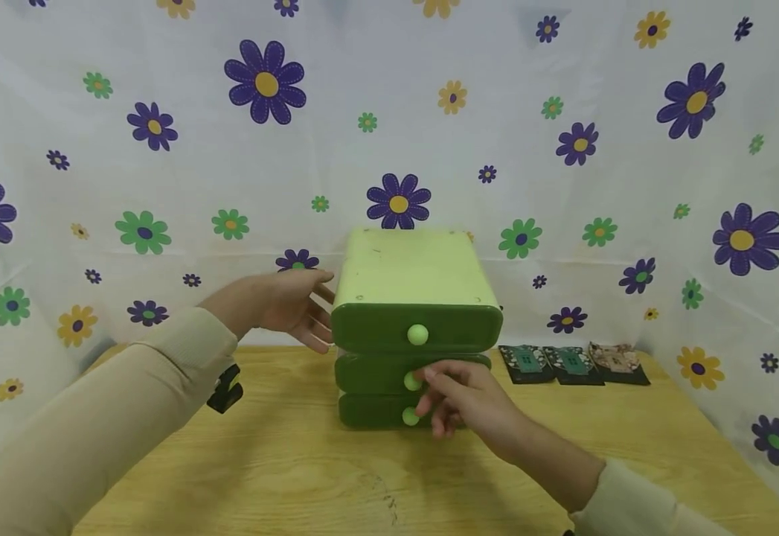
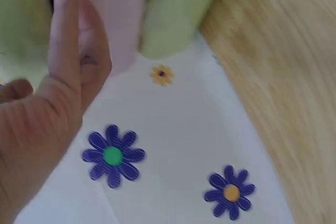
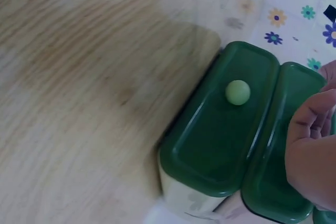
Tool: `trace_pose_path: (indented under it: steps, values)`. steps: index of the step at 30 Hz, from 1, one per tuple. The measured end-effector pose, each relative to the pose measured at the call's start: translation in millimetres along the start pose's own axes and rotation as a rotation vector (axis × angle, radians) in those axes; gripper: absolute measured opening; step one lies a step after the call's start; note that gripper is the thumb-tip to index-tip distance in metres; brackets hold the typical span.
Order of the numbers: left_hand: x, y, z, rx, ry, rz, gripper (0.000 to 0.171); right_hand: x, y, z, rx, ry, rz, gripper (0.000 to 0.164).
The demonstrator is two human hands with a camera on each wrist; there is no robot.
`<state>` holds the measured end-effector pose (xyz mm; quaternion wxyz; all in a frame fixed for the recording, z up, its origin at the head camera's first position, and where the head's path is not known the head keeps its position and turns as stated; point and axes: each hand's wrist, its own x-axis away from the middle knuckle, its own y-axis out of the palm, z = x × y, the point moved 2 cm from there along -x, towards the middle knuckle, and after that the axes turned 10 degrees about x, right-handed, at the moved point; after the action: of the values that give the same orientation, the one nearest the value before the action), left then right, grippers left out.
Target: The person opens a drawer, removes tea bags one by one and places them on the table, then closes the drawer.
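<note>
A small chest with three dark green drawers and a pale yellow-green top (image 1: 416, 264) stands on the table. Each drawer front has a round light green knob. My right hand (image 1: 476, 406) is at the middle drawer, thumb and a finger pinching its knob (image 1: 412, 381); the other fingers curl beside the bottom drawer's knob (image 3: 238, 92). In the right wrist view, the hand hides the middle knob. My left hand (image 1: 295, 305) lies along the chest's left side, fingers extended. In the left wrist view its fingers are by the pink and green side panels (image 2: 123, 19); contact is unclear.
Three flat, dark patterned packets (image 1: 573, 365) lie in a row on the table to the right of the chest. The wooden table (image 1: 282, 461) meets a white flower-printed cloth (image 1: 188, 171) behind and at both sides.
</note>
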<state>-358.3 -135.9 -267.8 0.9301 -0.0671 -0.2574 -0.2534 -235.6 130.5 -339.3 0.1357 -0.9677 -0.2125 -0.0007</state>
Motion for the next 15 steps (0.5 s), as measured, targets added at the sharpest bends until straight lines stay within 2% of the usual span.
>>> trace_pose_path:
  steps: [4,9,15]
  values:
    - [-1.0,-5.1,-15.3,-0.036,0.003,-0.058,0.052,0.3,0.7,6.7,0.043,0.041,0.032,0.042]
    - [-6.0,-1.3,-30.1,-0.047,-0.004,-0.122,0.039,-3.5,5.7,12.1,0.095,0.076,0.047,0.045]
    - [-10.5,8.7,-45.0,-0.010,-0.010,-0.191,0.034,-11.8,11.5,15.7,0.037,0.097,0.065,0.050]
